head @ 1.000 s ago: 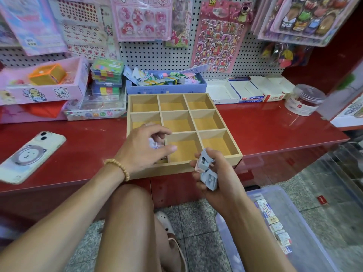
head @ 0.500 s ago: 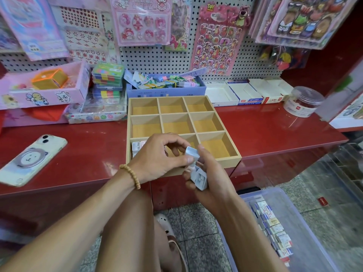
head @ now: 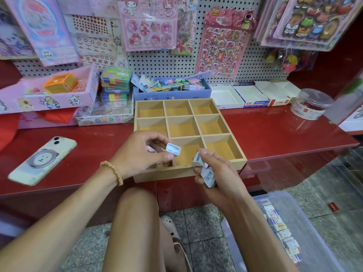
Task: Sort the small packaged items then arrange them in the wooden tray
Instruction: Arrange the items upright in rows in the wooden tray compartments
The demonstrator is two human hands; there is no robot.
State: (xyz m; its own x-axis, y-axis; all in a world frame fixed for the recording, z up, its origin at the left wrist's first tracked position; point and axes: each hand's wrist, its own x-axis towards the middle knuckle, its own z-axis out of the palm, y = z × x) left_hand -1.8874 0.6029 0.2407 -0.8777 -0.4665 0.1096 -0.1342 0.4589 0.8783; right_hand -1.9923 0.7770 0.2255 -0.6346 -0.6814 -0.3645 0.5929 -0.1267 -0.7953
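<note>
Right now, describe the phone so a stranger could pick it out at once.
Find the red counter under the pegboard. Left of the wooden tray lies the phone, alone and flat. Its pale case with a round bear face sets it apart from the boxed stationery behind.

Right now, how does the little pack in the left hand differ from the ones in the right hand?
The left hand pinches a single grey pack at its fingertips, held out over the wooden tray. The right hand grips several grey packs bunched against its palm, nearer the tray's front edge. The single pack shows a broad face; the bunched ones are tilted at different angles. All look like the same small pale grey packs.
</note>
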